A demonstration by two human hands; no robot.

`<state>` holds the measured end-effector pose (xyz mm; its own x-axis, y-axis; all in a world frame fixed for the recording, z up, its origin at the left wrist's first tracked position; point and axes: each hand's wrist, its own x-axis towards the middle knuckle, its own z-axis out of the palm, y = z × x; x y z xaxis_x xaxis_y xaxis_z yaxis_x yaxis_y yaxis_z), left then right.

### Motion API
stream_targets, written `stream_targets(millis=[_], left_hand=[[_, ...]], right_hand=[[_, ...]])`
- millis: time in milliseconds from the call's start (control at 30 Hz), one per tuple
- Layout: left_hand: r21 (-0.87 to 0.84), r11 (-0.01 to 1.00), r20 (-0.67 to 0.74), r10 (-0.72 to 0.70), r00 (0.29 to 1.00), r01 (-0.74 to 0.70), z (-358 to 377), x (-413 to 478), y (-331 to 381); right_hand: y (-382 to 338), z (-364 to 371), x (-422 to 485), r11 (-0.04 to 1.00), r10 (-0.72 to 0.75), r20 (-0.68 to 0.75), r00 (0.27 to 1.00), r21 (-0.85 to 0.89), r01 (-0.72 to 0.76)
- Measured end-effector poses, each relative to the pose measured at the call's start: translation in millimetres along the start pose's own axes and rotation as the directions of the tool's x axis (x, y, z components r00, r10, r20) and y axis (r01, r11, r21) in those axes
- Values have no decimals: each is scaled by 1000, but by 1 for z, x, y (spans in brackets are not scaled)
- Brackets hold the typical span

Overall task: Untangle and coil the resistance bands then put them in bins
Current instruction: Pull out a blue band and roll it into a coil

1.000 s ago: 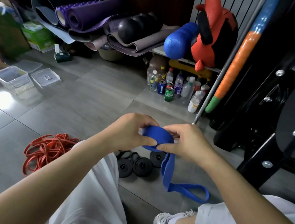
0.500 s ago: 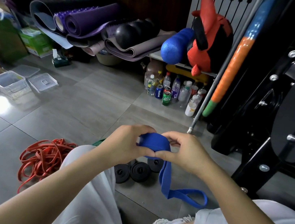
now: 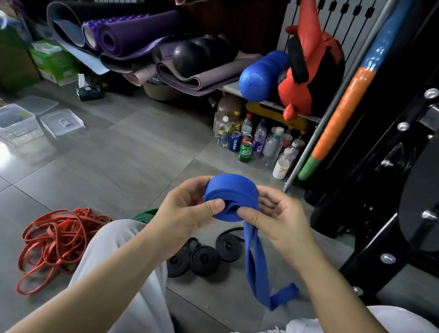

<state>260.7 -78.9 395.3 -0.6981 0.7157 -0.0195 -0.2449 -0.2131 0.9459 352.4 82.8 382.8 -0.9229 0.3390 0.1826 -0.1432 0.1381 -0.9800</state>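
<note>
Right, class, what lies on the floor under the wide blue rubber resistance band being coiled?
Coiled black rubber bands on grey floor tiles; the blue band's hanging tail hides the edge of one coil.

A wide blue band (image 3: pixel 229 196), mostly wound into a thick coil, sits between the left hand (image 3: pixel 186 212) and right hand (image 3: pixel 278 222), its loose tail hanging down. On the floor below lie coiled black bands (image 3: pixel 204 258). A tangled heap of red bands (image 3: pixel 57 239) lies to their left. Clear plastic bins (image 3: pixel 11 123) stand far left.
</note>
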Motion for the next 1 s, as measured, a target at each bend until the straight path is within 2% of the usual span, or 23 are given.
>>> stream_targets(millis=[33,67,133,167,233,267,300,333,367,400,467,533,600,700,867,1000], left_hand=[[167,986,8,21,1000,-22,-2,2,2],[393,917,31,53,998,-61,-5,3,6],[774,613,125,99,987,-160,-9,5,12],[872,441,190,95,977,-213,-9,6,15],[943,159,294,15,956,-292,-3,7,19],[949,35,315,-46,948,-314,1,9,20],[945,-62,314,-93,945,-321,5,10,22],[942,-107,307,-114,945,-319,6,10,23],[947,-95,298,-113,948,-308,7,10,25],[958,-30,280,-94,955,-284,5,9,27],[959,171,237,-41,971,-227,2,6,29],[924,328,204,20,979,-199,-3,4,29],[849,495,172,75,982,-186,-6,3,31],[639,748,150,109,983,-180,-7,3,33],[274,954,109,99,989,-126,-1,0,28],[89,995,9,52,999,-52,4,2,22]], right_hand=[[-1,-2,0,999,1,9,1000,-38,0],[-2,-4,0,997,14,18,1000,-81,-13],[-6,-6,-1,971,64,44,997,-233,-52],[-7,-6,-1,930,72,72,995,-366,-41],[-10,0,-1,797,55,147,988,-602,46],[-11,4,-1,757,50,182,982,-649,82],[-11,7,-2,750,56,202,978,-655,92],[-11,9,-3,761,66,202,977,-643,82],[-10,9,-5,788,79,181,980,-614,50],[-10,7,-6,822,95,152,984,-569,9],[-7,0,-8,892,108,115,988,-450,-45],[-4,-8,-10,935,119,112,987,-346,-73],[-3,-15,-12,945,129,137,982,-318,-80],[-2,-18,-15,974,123,145,982,-207,-91],[-3,-9,-9,1000,24,86,996,8,-24],[-12,-9,-3,998,-5,55,998,64,2]])
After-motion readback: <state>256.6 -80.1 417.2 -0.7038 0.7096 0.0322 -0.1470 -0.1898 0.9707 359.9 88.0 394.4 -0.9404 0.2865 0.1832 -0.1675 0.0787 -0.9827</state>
